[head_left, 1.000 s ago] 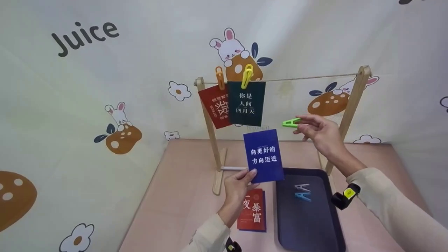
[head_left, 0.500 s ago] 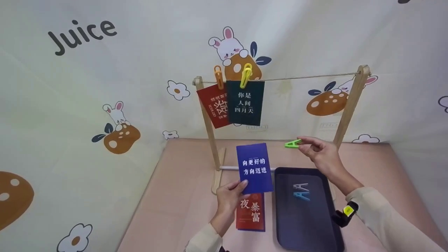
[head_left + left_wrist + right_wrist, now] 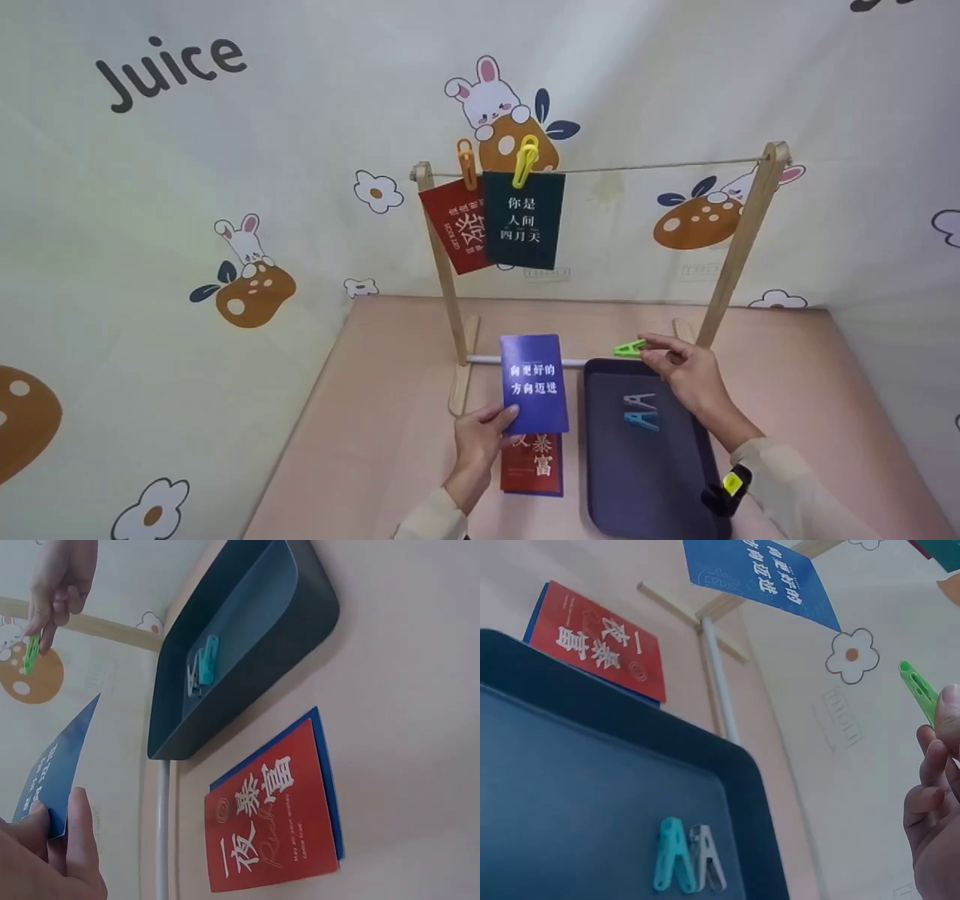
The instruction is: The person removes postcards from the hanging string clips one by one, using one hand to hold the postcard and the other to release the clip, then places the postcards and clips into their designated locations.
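Note:
My left hand point(image 3: 478, 442) pinches a blue card point(image 3: 534, 412) with white characters by its lower left edge, above a red card point(image 3: 529, 476) that lies on another blue one. A green clothespin point(image 3: 628, 348) is pinched between the thumb and fingers of my right hand point(image 3: 694, 375), over the far end of the dark tray point(image 3: 592, 480). Inside that tray lie a blue clothespin point(image 3: 673, 855) and a grey clothespin point(image 3: 707, 859). On the string, an orange clothespin point(image 3: 466, 165) holds a tilted red card point(image 3: 456, 229), and a yellow clothespin point(image 3: 526, 161) holds a dark green card point(image 3: 523, 255).
The string point(image 3: 645, 166) runs between two wooden posts point(image 3: 742, 240) of a rack on the pink table point(image 3: 360, 420). A white bar point(image 3: 525, 361) joins the posts low down. Behind stands a printed cloth wall point(image 3: 337, 97).
Both hands have moved down from near the hanging cards, the left one also slightly to the left. The blue card and green clothespin have come down with them.

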The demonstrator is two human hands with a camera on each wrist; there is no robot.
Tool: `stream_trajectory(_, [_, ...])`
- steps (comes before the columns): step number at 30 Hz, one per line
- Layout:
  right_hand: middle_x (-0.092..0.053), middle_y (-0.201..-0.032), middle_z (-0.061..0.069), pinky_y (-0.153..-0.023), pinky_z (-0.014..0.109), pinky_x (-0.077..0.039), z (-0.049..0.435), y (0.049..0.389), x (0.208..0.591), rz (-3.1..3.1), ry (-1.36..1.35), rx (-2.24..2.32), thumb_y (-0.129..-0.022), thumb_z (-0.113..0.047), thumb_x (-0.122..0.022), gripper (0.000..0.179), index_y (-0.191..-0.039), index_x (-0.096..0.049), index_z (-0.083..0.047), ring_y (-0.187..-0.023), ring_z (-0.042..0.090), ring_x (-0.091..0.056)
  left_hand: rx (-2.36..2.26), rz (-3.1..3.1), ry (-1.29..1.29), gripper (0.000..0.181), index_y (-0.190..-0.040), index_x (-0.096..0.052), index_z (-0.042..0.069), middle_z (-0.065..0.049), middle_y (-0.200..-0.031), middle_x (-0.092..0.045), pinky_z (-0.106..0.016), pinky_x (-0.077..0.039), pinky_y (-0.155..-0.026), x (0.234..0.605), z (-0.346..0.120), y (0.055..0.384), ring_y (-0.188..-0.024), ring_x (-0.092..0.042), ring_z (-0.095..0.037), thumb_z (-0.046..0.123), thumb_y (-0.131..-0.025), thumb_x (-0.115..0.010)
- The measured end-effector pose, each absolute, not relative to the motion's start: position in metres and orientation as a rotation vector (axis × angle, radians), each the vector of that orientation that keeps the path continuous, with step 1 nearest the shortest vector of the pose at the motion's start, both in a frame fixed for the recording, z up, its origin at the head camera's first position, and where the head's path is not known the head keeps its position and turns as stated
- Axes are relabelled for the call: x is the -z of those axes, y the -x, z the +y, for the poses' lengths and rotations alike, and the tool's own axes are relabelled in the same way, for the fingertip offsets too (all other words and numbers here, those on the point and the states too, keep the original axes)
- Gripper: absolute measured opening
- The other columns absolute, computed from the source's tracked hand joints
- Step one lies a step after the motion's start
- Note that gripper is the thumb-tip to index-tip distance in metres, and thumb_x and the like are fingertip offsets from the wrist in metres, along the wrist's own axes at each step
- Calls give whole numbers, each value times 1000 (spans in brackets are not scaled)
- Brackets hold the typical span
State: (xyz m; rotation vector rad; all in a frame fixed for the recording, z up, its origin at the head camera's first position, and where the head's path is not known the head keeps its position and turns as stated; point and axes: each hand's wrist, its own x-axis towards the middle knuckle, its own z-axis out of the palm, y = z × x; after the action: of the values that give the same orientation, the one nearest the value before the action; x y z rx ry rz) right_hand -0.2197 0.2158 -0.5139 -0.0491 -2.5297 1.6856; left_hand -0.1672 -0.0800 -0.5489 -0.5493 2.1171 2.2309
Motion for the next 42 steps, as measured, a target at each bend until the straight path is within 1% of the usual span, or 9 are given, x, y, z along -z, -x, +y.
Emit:
stream_trajectory(6, [-72, -112, 16, -63, 14, -49, 211, 211, 539, -2583, 109, -1671, -93, -9, -71, 31, -123, -70, -2, -76, 3, -56, -2159, 2157, 614, 30, -111, -68, -15, -32, -102, -72, -30, -64, -64, 565, -90, 166, -79, -76, -28, 2, -88, -74])
stream_trajectory(12, [-74, -107, 15, -57, 16, -45, 208, 197, 562, -2651, 166, -1562, -92, -9, -71, 29, -120, -71, -4, -70, 7, -53, -2137, 2151, 633, 35, -114, -66, -16, -33, -102, -71, -31, -64, -63, 576, -97, 164, -73, -75, -26, 3, -86, -75])
stream_trajectory(18, [-75, -109, 16, -63, 13, -48, 211, 184, 584, -2697, 197, -1468, -90, -8, -73, 28, -118, -72, -3, -76, 2, -57, -2100, 2165, 642, 33, -112, -66, -17, -32, -98, -72, -31, -63, -61, 588, -101, 162, -72, -75, -24, 0, -85, -75])
stream_trajectory(23, [-75, -105, 15, -65, 14, -47, 214, 178, 599, -2730, 185, -1352, -87, -10, -76, 28, -115, -74, -4, -78, 6, -58, -2059, 2169, 681, 32, -110, -67, -18, -25, -93, -74, -29, -63, -60, 594, -104, 160, -72, -74, -20, 0, -85, -76])
stream_trajectory(28, [-75, -100, 10, -72, 20, -50, 215, 172, 610, -2773, 180, -1221, -85, -12, -78, 28, -112, -75, -4, -87, 13, -64, -1982, 2167, 716, 32, -110, -67, -17, -24, -94, -74, -27, -63, -59, 599, -105, 157, -69, -74, -20, 3, -86, -75])
stream_trajectory(32, [-73, -99, 7, -73, 32, -54, 213, 164, 615, -2807, 163, -1110, -84, -15, -79, 28, -111, -76, -7, -90, 21, -67, -1919, 2188, 707, 29, -107, -67, -17, -24, -91, -75, -28, -62, -58, 606, -104, 152, -66, -74, -20, 2, -87, -75])
stream_trajectory(34, [-71, -101, 7, -74, 38, -55, 213, 161, 617, -2817, 154, -1065, -84, -16, -79, 28, -111, -77, -8, -95, 26, -69, -1891, 2226, 689, 26, -104, -68, -16, -24, -89, -75, -28, -62, -56, 610, -104, 150, -66, -75, -22, 1, -86, -74])
stream_trajectory(38, [-67, -105, 9, -70, 42, -55, 213, 157, 622, -2815, 125, -979, -83, -17, -81, 30, -111, -77, -10, -99, 31, -69, -1819, 2360, 638, 22, -101, -69, -15, -24, -86, -74, -28, -61, -52, 617, -105, 147, -68, -75, -25, -2, -84, -75])
stream_trajectory(42, [-62, -105, 9, -65, 45, -56, 213, 156, 629, -2781, 25, -829, -80, -17, -83, 31, -110, -78, -9, -97, 31, -69, -1714, 2526, 568, 25, -103, -69, -13, -17, -81, -73, -29, -59, -48, 622, -104, 145, -65, -72, -21, -3, -81, -77])
